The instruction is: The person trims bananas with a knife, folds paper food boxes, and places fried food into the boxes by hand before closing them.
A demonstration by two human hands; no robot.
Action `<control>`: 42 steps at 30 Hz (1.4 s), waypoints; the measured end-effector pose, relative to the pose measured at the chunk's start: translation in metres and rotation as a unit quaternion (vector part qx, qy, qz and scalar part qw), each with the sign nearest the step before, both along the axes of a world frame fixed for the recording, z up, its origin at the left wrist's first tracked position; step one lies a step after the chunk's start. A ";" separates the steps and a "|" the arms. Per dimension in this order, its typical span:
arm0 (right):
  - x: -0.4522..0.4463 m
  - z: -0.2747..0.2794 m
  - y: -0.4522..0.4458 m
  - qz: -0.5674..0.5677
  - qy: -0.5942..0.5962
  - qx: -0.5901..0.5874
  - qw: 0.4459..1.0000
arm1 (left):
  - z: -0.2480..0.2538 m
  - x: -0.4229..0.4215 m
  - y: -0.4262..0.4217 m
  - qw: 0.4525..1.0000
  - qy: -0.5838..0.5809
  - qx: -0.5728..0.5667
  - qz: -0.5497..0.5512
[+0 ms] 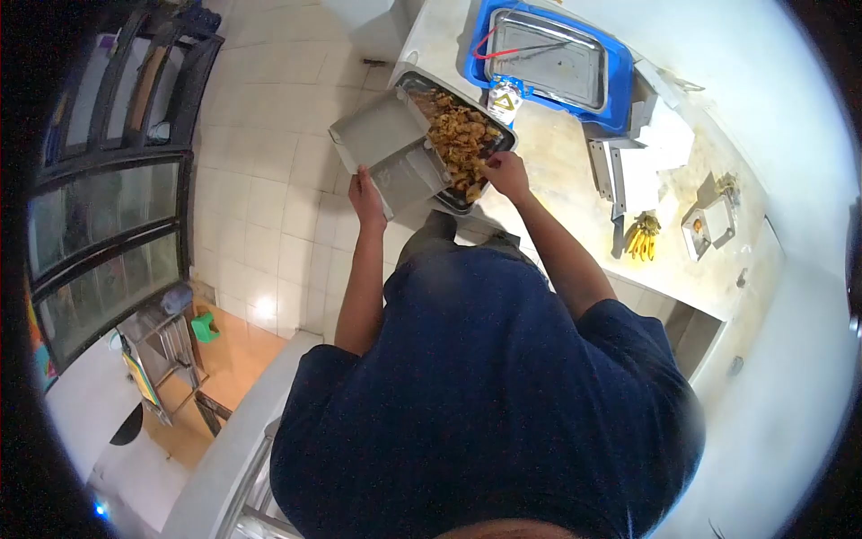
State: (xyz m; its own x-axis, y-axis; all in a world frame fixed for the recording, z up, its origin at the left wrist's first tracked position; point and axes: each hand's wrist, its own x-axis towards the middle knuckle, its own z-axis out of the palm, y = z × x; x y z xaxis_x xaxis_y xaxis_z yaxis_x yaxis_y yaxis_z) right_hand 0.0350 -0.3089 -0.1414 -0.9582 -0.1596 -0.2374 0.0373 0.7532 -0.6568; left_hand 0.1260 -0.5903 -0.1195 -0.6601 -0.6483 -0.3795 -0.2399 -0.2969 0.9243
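Up by the blue tub (pixel 620 85), a small pack (pixel 505 101) carries the clearest marking: blue at the top, with a yellowish triangular emblem on its white front; any lettering is too small to read.

The left arm reaches forward, slightly bent, and the left hand (pixel 366 198) grips the near edge of an open box (pixel 395 162), thumb on top, the other fingers mostly hidden beneath. The box is tilted, its grey panels spread, and it covers the left part of a dark tray (pixel 513 144). Browned food pieces (pixel 462 135) lie heaped in that tray, which sits at the edge of the counter (pixel 557 148).

The right arm stretches forward and inward, wrist bent toward the tray. The right hand (pixel 508 175) is over the tray's near right side, fingers drawn together and fingertips at the food; whether they pinch a piece, I cannot tell.

Inside the tub rests a steel tray (pixel 575 76), with red-handled tongs (pixel 489 43) across it. Farther right on the counter are white boxes (pixel 636 175), bananas (pixel 643 242) with a knife (pixel 618 238) just beside them, and a small open carton (pixel 709 228).
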 end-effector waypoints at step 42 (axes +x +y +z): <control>-0.025 0.155 0.095 -0.208 0.096 -0.252 0.940 | 0.057 -0.082 0.142 0.951 0.086 0.037 -0.294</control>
